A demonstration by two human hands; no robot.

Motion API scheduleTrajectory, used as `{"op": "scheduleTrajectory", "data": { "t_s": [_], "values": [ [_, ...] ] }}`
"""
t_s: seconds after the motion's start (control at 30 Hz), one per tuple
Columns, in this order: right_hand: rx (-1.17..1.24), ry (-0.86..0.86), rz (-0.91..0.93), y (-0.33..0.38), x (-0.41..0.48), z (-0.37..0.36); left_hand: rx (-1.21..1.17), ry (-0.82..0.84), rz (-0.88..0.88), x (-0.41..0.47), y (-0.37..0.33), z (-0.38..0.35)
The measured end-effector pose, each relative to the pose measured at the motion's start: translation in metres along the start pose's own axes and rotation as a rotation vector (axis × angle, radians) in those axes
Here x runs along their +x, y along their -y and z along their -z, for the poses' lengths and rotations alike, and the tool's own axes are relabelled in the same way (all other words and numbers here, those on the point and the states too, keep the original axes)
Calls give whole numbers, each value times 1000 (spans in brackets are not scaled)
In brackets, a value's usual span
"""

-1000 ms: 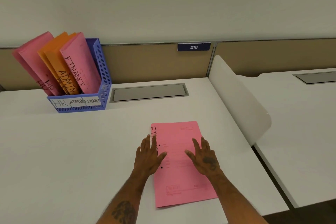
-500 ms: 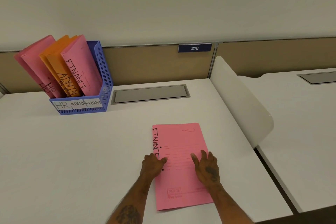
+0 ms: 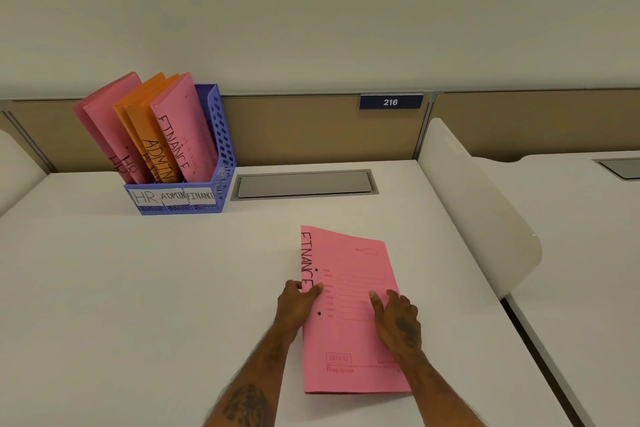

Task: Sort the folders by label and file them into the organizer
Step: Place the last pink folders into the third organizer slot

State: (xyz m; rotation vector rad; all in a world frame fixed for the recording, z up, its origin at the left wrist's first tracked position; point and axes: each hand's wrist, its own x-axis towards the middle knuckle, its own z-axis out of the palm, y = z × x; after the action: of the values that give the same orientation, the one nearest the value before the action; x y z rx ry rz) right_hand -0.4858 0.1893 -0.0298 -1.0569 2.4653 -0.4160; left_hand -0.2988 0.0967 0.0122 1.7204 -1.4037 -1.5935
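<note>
Both hands on the pink folder, which is marked FINANCE along its left spine edge. It lies on the white desk, far end looks slightly raised, can't confirm.

Left hand: clamped on the spine edge, thumb on top by the last letters of FINANCE, fingers curled round the edge and under. Two punch holes in the cover, one just beyond the thumb, one just nearer than it.

Right hand: lying on the cover near the right edge, fingers loosely bent and pointing away from the person. Not closed around anything that I can see; whether any finger hooks the right edge, can't tell.

Away from the grip, up and to the left: blue organizer at the back of the desk, well apart from the held folder. Front strip reads HR, ADMIN, FINANCE left to right. Pink HR folders in the left slot, orange ADMIN folders in the middle, one pink FINANCE folder in the right slot. All lean left.

Straight beyond the grip: grey cable hatch set in the desk, then a tan partition with a blue 216 plate. Right of the grip: white divider panel between this desk and the next.
</note>
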Motion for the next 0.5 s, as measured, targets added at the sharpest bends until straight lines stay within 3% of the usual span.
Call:
{"op": "scheduleTrajectory", "data": {
  "t_s": [0.27, 0.5],
  "values": [
    [44, 101, 43, 44, 6, 7, -102, -99, -116, -9, -20, 27],
    [168, 67, 291, 170, 13, 49, -12, -243, -303, -6, -42, 96]
  ]
}}
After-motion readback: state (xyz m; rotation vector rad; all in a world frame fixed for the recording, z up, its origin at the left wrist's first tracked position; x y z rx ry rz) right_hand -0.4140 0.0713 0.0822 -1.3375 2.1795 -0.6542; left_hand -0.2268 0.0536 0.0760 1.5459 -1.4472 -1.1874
